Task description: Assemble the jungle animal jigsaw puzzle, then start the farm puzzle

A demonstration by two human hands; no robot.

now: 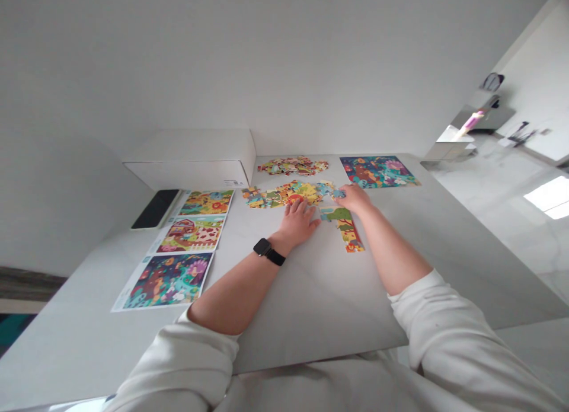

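Note:
My left hand, with a black watch on its wrist, lies palm down with fingers stretched at the near edge of a pile of loose jigsaw pieces. Its fingertips touch the pieces near a red and yellow one. At the pile's right end, my right hand pinches a light blue puzzle piece. Just below that hand lies a joined corner section of the puzzle, with green trees and a red edge. My fingers partly cover the pinched piece.
A second heap of pieces lies by the wall. Behind my right hand is a finished dark puzzle. On the left are a printed picture sheet, a dark-screened phone and a white box.

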